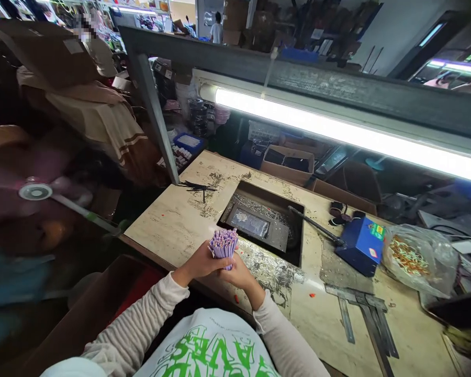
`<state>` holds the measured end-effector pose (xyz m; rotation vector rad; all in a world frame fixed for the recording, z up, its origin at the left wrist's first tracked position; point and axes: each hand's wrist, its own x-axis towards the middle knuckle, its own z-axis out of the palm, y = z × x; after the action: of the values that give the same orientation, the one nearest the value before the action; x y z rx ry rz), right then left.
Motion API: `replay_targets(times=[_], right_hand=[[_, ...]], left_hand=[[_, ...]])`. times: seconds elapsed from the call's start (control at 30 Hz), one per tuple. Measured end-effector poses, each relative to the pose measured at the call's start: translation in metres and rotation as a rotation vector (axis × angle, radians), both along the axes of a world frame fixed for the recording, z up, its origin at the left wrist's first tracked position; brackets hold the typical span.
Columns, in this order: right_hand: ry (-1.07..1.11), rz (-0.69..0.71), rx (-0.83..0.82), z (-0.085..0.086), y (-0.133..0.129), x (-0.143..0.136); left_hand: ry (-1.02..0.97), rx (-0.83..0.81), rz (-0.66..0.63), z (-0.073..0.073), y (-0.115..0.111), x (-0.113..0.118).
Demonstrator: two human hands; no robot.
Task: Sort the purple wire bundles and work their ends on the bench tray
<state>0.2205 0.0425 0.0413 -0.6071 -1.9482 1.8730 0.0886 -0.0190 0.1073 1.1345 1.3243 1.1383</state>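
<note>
A bundle of thin purple wires (223,244) stands upright between both hands, its cut ends facing up. My left hand (200,262) wraps round it from the left, and my right hand (238,272) closes on its lower part from the right. The bundle is over the table's near edge, just in front of a sunken black tray (241,188) that holds a metal block (251,222) with silvery scraps around it. The lower ends of the wires are hidden by the hands.
A blue box (357,246) with a rod reaches toward the tray. Right of it lies a plastic bag of small pieces (416,256); metal rulers (371,309) lie nearer. Black strips (198,186) sit at the far left. A lit tube (317,123) hangs above; a fan (35,191) spins at left.
</note>
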Motion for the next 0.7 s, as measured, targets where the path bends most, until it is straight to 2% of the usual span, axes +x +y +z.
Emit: replay_targets(times=[0.27, 0.4, 0.57, 0.7], right_hand=[[-0.003, -0.070, -0.069, 0.015, -0.006, 0.003], [-0.032, -0.085, -0.075, 0.011, -0.007, 0.003], [-0.069, -0.082, -0.221, 0.002, -0.011, 0.004], [-0.040, -0.071, -0.293, 0.002, -0.012, 0.004]], left_hand=[[0.039, 0.001, 0.111, 0.001, -0.005, 0.019], [0.098, 0.054, 0.121, 0.003, -0.004, 0.021], [0.270, 0.165, 0.153, 0.001, -0.004, 0.024], [0.379, 0.239, 0.209, -0.001, -0.004, 0.026]])
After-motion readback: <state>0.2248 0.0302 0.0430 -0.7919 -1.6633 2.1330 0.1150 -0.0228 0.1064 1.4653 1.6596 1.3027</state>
